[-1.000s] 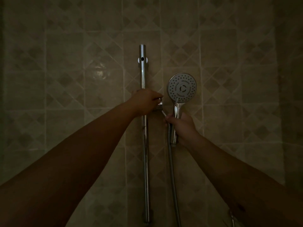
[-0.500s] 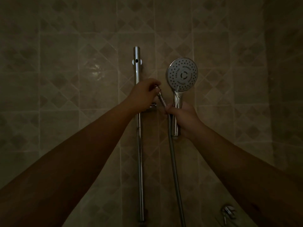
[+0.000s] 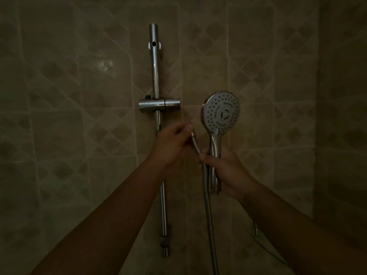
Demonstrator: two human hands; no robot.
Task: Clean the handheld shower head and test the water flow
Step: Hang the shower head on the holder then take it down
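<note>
The right hand [image 3: 228, 171] gripped the chrome shower head [image 3: 220, 114], round face dotted with holes; the left hand [image 3: 172, 147] pinched the ribbed metal hose [image 3: 207, 205].

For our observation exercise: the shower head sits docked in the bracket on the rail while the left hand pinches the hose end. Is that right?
Not docked. The head view shows the shower head held by the right hand, beside the empty bracket on the rail. The left hand does pinch the hose end.

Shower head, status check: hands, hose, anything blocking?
Right hand grips shower head handle, face toward camera. Left hand pinches metal hose near its upper end. Slider bracket empty. No water, nothing blocking.
</note>
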